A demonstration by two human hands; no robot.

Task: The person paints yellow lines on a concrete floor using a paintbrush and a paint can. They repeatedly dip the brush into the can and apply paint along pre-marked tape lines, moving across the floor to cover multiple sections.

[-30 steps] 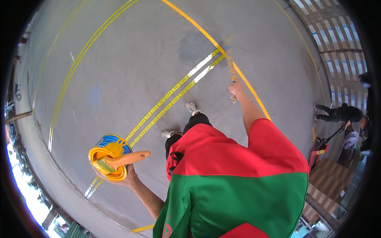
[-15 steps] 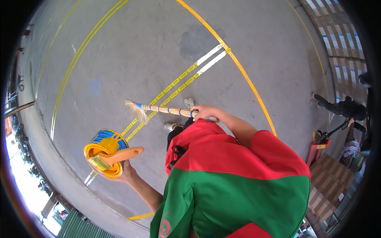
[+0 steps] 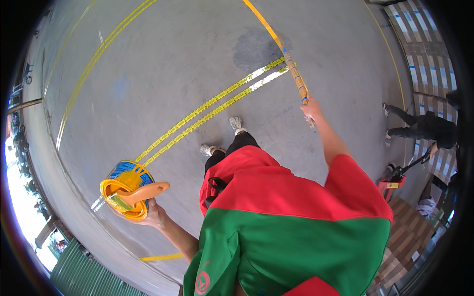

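My left hand [image 3: 154, 216] is closed around the lower side of a blue and yellow paint can [image 3: 121, 170], held tilted off to my left. Yellow paint runs down the can's outside. Across its mouth lies a paintbrush [image 3: 145, 193] with an orange handle and a pale metal band; its bristles are hidden inside. My right hand [image 3: 312, 108] grips a straw broom [image 3: 297, 79] by its bound handle with blue bands. The broom points away from me, its far end over the orange floor line [image 3: 261, 19], where the bristles are hard to make out.
Double yellow tape strips [image 3: 207, 109] with white stretches run across the grey floor. At the right stand a person in dark clothes [image 3: 427, 129], a red pallet jack [image 3: 392, 186] and stacked cartons [image 3: 429, 64]. Green corrugated sheeting [image 3: 81, 271] is at the lower left.
My right hand has swung the broom from across my front, bristles left, out to the right and forward. The paint can has stayed nearly in place in my left hand.
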